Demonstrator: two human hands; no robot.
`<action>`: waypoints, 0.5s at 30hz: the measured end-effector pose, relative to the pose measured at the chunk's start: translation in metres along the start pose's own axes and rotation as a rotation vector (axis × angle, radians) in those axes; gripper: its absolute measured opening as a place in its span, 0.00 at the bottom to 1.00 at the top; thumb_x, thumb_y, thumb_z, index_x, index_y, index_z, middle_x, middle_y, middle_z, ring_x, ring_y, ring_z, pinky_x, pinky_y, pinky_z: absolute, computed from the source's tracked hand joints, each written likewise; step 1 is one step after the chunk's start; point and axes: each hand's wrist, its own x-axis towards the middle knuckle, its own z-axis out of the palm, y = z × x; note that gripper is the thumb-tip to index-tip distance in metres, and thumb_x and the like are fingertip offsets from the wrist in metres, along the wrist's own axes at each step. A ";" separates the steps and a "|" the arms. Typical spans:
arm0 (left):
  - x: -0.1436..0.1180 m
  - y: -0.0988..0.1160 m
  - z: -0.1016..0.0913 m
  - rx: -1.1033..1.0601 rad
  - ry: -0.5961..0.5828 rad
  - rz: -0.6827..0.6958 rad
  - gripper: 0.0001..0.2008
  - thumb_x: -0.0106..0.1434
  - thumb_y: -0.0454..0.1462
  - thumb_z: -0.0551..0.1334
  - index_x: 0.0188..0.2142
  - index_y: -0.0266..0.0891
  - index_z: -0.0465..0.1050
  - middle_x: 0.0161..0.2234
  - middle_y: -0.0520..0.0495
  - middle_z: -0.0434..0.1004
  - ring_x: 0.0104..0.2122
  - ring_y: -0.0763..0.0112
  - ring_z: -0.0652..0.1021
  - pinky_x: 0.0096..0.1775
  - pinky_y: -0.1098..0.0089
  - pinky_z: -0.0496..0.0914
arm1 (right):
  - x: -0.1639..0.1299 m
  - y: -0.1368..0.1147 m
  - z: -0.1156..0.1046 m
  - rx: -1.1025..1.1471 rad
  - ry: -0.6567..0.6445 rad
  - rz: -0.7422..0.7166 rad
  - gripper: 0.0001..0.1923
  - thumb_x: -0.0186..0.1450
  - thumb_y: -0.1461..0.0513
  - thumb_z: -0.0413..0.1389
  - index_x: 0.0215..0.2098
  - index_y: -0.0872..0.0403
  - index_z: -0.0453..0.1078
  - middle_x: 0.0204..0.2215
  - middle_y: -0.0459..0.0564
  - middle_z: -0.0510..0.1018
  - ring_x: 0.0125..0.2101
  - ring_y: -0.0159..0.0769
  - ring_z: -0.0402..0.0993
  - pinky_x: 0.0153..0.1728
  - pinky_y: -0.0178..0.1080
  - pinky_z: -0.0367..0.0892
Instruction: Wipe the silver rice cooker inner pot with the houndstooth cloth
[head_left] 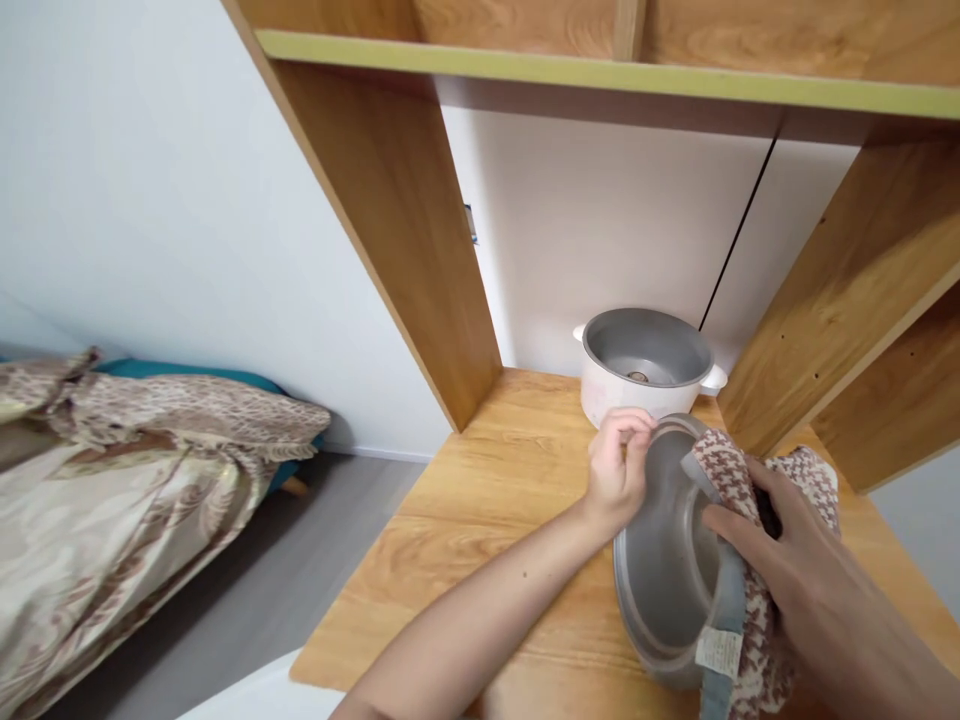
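While we stand at the wooden desk (pixel 480 520) with its shelf frame (pixel 405 230) rising around us, the work in hand looks to be partway through, as far as we can judge. Off to our left lies a bed (pixel 112 500) under a patterned cover, well apart from what we are doing. At the back of the desk sits the white cooker (pixel 645 385), open and uncovered, its grey inside bare apart from a small fitting at the bottom; the inner part is out of it. Nearer to us, tilted on its side just in front of the cooker, is the grey pot (pixel 664 570), its mouth turned towards our left. Our left hand (pixel 619 465) grips its upper rim, fingers curled over the edge, steadying it. Our right hand (pixel 795 560) presses a checked cloth (pixel 750 610) against the pot's right side, fingers spread and bent around the fabric; the cloth drapes over the rim, and a small label hangs near the bottom edge. We judge the wiping to be under way: the inside we can see looks dull and plain, though we cannot tell whether it is wet or dry. The pot is not yet back in the cooker.
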 end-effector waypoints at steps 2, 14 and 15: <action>-0.020 -0.015 0.001 0.085 -0.121 -0.026 0.16 0.84 0.47 0.51 0.53 0.43 0.73 0.49 0.40 0.84 0.51 0.60 0.84 0.54 0.57 0.79 | -0.003 0.005 0.001 -0.005 0.001 -0.026 0.27 0.70 0.74 0.48 0.59 0.46 0.76 0.71 0.63 0.63 0.70 0.58 0.67 0.57 0.55 0.79; -0.052 -0.036 -0.001 0.457 -0.674 -0.473 0.18 0.75 0.47 0.62 0.58 0.40 0.71 0.52 0.37 0.85 0.52 0.49 0.85 0.53 0.51 0.80 | -0.010 0.016 -0.008 0.188 -0.151 -0.101 0.45 0.62 0.65 0.63 0.76 0.41 0.61 0.77 0.59 0.64 0.69 0.58 0.74 0.60 0.49 0.80; -0.054 -0.035 0.000 0.491 -0.703 -0.518 0.17 0.76 0.46 0.62 0.57 0.41 0.72 0.52 0.37 0.85 0.52 0.48 0.85 0.52 0.52 0.80 | -0.007 0.015 -0.005 0.220 -0.134 -0.052 0.50 0.62 0.64 0.65 0.79 0.42 0.54 0.76 0.60 0.65 0.69 0.57 0.74 0.61 0.50 0.79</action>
